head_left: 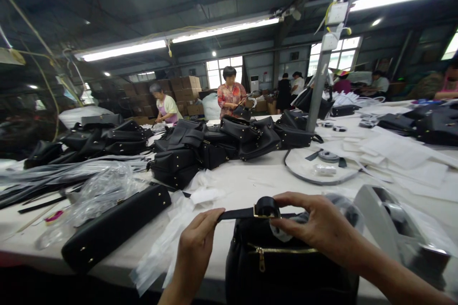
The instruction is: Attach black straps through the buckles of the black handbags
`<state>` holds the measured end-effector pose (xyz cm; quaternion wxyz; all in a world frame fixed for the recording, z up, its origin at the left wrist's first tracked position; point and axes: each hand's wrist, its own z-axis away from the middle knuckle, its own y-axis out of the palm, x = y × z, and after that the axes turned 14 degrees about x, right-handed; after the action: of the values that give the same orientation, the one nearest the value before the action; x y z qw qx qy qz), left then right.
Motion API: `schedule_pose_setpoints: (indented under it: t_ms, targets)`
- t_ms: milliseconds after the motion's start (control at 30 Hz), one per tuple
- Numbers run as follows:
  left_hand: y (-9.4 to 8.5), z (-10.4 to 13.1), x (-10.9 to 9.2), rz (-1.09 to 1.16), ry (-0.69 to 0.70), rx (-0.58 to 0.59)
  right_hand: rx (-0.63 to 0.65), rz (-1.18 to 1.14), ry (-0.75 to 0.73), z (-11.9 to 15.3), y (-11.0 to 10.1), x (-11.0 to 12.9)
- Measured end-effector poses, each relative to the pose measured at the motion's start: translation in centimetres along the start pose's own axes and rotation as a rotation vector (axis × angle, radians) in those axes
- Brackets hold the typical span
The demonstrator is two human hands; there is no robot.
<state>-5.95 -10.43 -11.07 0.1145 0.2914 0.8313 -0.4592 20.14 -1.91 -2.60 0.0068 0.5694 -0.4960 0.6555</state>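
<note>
A black strap (236, 213) with a gold buckle stretches between my hands, above a black handbag (286, 271). My left hand (196, 243) pinches the strap's left end between thumb and fingers. On the other side, my right hand (315, 224) grips the curled part of the strap by the buckle, thumb below and index finger above. The bag stands at the table's near edge, with a gold zipper (263, 257) across its front. Clear plastic wrap shows partly behind my right hand.
A tape dispenser (397, 224) stands at right. On the left lies another black bag (118, 224) beside crumpled clear plastic (100, 195). Piled black bags (179, 152) fill the table's middle, near a metal post (318, 86). White sheets (411, 152) lie right. Other people work beyond.
</note>
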Motion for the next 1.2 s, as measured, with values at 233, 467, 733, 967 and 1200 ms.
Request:
schedule_pose_setpoints:
  t_ms: [233,467,733,967,1200]
  targets:
    - [-2.3,-2.4,-3.6,0.333,-0.084,0.283,-0.007,0.098,-0.091,-0.3,0.5,-0.4]
    - [-0.5,-6.5,-6.7,0.688,-0.140,0.434,-0.180,0.141,-0.154,0.2,0.9,-2.3]
    - [2.0,-7.2,-7.6,0.853,-0.277,0.668,-0.416,-0.158,0.123,3.6,4.5,-4.4]
    - [3.5,-6.3,-8.9,0.550,-0.183,0.515,-0.420,-0.630,0.231,5.3,5.8,-3.4]
    - [4.2,-6.5,-8.4,0.475,-0.112,0.453,-0.425,-0.731,0.275,5.0,6.4,-3.8]
